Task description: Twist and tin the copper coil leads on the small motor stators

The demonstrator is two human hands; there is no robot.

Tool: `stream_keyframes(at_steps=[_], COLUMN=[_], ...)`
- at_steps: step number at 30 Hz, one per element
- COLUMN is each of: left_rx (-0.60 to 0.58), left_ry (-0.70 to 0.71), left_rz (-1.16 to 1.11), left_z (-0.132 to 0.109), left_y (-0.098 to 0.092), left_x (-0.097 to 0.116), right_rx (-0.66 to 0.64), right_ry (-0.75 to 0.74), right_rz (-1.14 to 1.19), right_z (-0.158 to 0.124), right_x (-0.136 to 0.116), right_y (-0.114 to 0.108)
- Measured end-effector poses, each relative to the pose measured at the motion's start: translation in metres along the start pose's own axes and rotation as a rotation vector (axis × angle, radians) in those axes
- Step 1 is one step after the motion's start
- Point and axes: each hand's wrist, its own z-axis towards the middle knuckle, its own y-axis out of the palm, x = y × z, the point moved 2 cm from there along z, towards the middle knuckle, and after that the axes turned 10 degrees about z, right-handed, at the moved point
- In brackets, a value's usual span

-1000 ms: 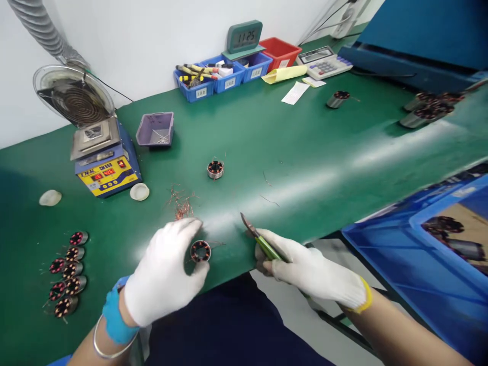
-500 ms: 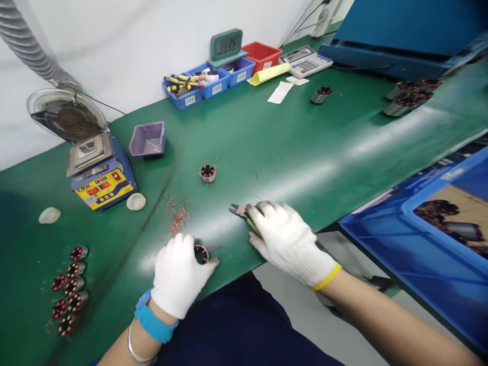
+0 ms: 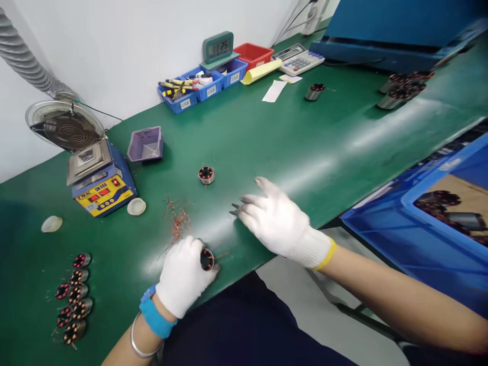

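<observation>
My left hand (image 3: 184, 277), in a white glove, is closed around a wire-wound motor stator (image 3: 207, 259) near the table's front edge. Thin wire ends stick out from the stator to the right. My right hand (image 3: 272, 218), gloved too, has its fingers spread low over the table. Beneath its fingers lie the wire cutters (image 3: 234, 209); only the dark jaw tips show, and the handles are hidden. A tangle of copper wire scraps (image 3: 179, 223) lies just beyond my left hand. Farther back a lone stator (image 3: 206, 175) sits on the green table.
Several stators (image 3: 78, 292) stand in rows at the left. Behind them is a blue solder pot (image 3: 102, 183) with a round cover. A purple tray (image 3: 146, 145), blue bins (image 3: 204, 86) and a calculator (image 3: 301, 62) line the back. A blue crate (image 3: 381, 239) stands right.
My right hand has loosened from the wire cutters and spread its fingers over them, covering loose wire bits there. The left hand keeps hold of the stator. The camera view has shifted slightly.
</observation>
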Motion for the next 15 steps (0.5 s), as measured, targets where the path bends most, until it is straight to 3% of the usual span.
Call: stream_keyframes(at_steps=[2,4,7,9,13,15], left_rx=[0.011,0.027,0.033,0.022,0.006,0.037], left_ry=[-0.01,-0.013,-0.018,-0.018,-0.039,-0.036], left_rz=[0.0,0.011,0.038,0.05,0.019,-0.028], left_z=[0.001,0.003,0.004,0.004,0.006,0.008], left_y=[0.001,0.002,0.002,0.0,-0.005,-0.009], left_x=[0.002,0.005,0.009,0.01,0.009,0.009], right_rx=[-0.042,-0.092,-0.042,0.002,0.063,0.146], right_ry=[-0.111,-0.261,-0.27,-0.196,-0.072,-0.033], right_rz=[-0.144,-0.268,-0.238,-0.241,-0.395,-0.447], right_z=[-0.009,-0.016,-0.019,-0.019,-0.023,-0.029], right_x=[-0.007,-0.012,-0.008,0.003,0.027,0.035], right_y=[0.007,0.029,0.05,0.04,-0.008,-0.019])
